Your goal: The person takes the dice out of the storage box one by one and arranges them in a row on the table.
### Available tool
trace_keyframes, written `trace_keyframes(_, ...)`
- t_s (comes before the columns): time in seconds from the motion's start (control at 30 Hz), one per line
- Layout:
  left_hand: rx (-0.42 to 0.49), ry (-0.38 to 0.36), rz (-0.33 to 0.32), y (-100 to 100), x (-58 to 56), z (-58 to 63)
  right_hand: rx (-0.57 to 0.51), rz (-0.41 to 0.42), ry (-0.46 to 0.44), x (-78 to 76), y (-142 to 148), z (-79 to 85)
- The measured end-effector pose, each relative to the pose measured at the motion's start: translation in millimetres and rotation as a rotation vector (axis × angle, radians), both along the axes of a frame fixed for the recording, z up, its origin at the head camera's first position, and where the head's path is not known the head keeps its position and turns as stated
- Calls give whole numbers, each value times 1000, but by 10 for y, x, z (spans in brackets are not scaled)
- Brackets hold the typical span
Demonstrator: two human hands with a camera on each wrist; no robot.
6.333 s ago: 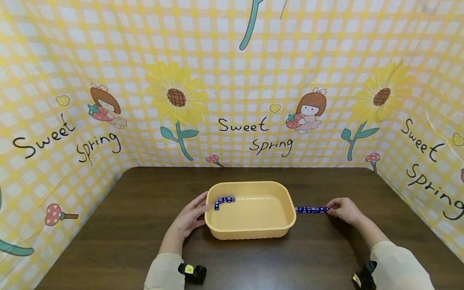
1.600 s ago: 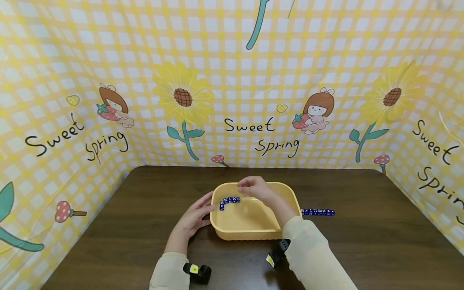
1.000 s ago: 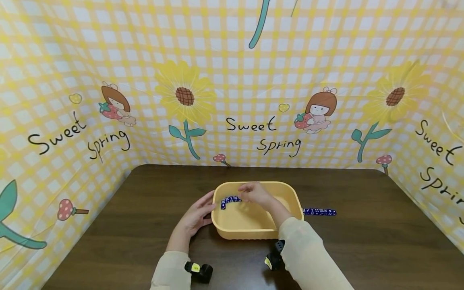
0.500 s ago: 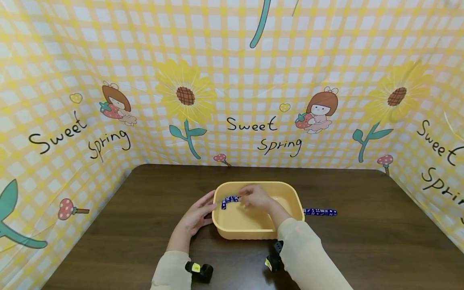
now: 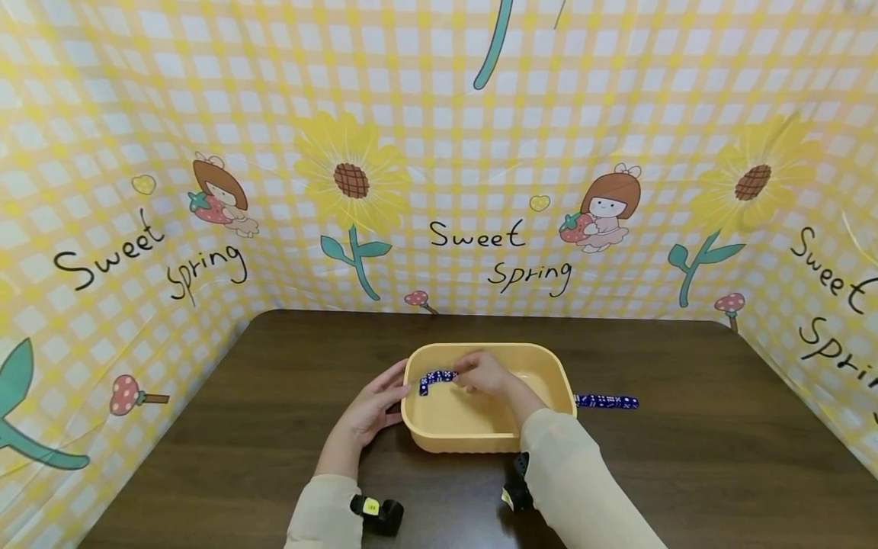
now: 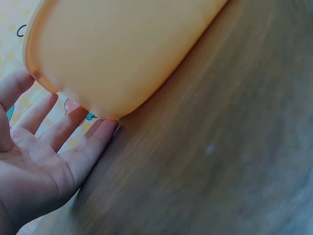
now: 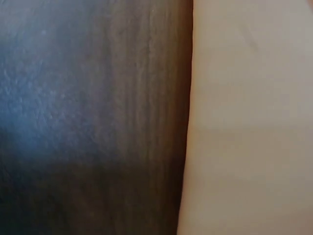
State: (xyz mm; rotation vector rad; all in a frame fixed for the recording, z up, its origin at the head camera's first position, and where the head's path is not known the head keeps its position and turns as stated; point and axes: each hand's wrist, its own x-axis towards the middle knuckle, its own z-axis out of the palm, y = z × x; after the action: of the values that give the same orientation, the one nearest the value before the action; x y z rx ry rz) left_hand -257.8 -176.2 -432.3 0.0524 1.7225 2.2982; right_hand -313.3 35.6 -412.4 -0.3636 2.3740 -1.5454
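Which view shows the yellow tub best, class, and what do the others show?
The head view: it shows nearly the whole yellow tub, inside included, though the right hand hides part. The left wrist view shows mainly outer wall at one end, by the left hand; the right wrist view, apparently just blurred wall.

A pale tub wall (image 7: pixel 249 127), apparently, borders the brown tabletop (image 7: pixel 132 93).

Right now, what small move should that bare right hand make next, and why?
Perhaps ease the bare right hand straight up, loosening any pinch first. Its fingertips are at the right end of a bent row of small blue dice with white pips, inside the yellow rectangular plastic tub, so a sideways pull might disturb the row. Whether they pinch anything is hard to tell.
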Motion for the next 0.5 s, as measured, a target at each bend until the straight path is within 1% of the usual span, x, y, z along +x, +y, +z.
trace_keyframes(0.13, -5, 0, -3, -1, -3, 1, 52, 3, 16, -10, -10, 16)
trace_keyframes(0.27, -6, -2, -7, 1, -3, 4, 82, -5, 8, -9, -25, 30)
trace_keyframes(0.3, -6, -4, -6, 1, -2, 6, 86, 4, 24, -24, -21, 12)
trace_keyframes(0.33, -6, -5, -5, 2, -2, 5, 90, 15, 49, -106, -12, -91)
trace_keyframes(0.37, -6, -7, -3, 1, -2, 6, 97, 29, 93, -149, -9, -145)
trace_keyframes(0.4, -6, -8, 0, 2, -2, 6, 101, 41, 132, -333, 5, -378)
trace_keyframes(0.43, -5, -10, 2, 2, -1, 6, 104, 54, 174, -556, 21, -663)
trace_keyframes(0.5, -5, -13, 4, 2, 0, 4, 105, 82, 252, -1090, 64, -1340)
